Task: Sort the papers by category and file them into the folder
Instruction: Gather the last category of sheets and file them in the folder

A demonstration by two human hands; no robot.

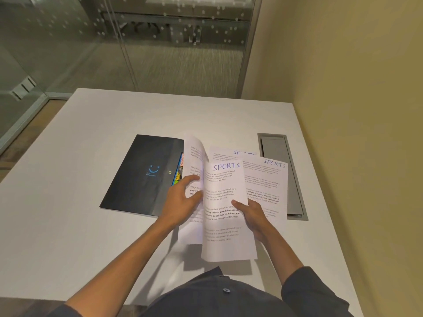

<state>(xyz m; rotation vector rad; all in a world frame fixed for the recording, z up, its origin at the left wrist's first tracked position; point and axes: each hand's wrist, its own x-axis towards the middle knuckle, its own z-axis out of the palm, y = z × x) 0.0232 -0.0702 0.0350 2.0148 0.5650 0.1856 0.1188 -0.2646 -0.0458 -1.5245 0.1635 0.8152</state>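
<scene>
Papers [225, 202] printed, handwritten "SPORTS" headings.

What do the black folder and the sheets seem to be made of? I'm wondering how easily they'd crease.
The black folder looks like matte plastic or coated card, stiff, with a metal-looking snap. The sheets look like thin white office paper: one curls where the left hand lifts it.
</scene>
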